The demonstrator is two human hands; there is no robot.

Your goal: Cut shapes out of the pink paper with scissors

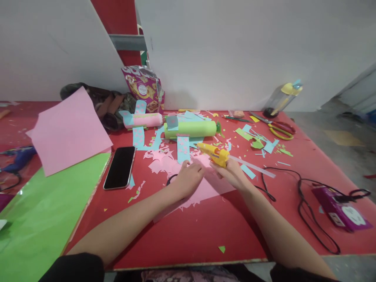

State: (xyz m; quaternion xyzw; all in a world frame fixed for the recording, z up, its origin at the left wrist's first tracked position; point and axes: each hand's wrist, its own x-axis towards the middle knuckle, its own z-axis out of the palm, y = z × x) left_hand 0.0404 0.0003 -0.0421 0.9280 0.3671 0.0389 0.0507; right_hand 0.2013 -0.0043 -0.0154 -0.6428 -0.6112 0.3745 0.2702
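My right hand [233,175] grips a yellow hot glue gun [216,154], its nozzle pointing left and a clear glue stick [255,166] sticking out of its back. My left hand [189,181] is close by on the left, above the pink paper scraps [161,160]. Its fingers are curled together, and what they hold, if anything, is hidden. Just beyond both hands lies a toy plane with a green paper-wrapped body [194,129] and a light blue dotted wing [183,148]; the nozzle is close to it. A smaller pink toy plane [148,120] lies to its left.
A phone [120,167], pink sheets [70,131] and green paper [79,188] lie left. Scissors [276,127] and a bottle [282,100] are at back right. A black cord [299,196] runs to a purple power box [342,209]. A snack bag [145,88] stands behind.
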